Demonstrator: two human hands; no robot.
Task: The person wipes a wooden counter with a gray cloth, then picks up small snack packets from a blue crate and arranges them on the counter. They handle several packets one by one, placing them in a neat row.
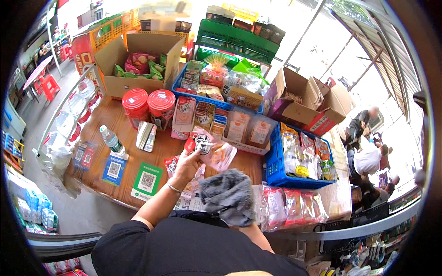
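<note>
My left hand, with a bracelet at the wrist, grips a pink and clear snack packet over the wooden table. A grey cloth lies in front of my chest and covers my right hand; only the forearm shows below it. More pink packets lie under and beside my left wrist. Beyond the held packet stand an open pink box and a carton of clear-fronted packs. Packs of red and clear wrapped food lie right of the cloth.
A water bottle, a metal tin, two red-lidded tubs and printed code cards stand or lie at the left. Blue crates and cardboard boxes line the back and right. Several people sit far right.
</note>
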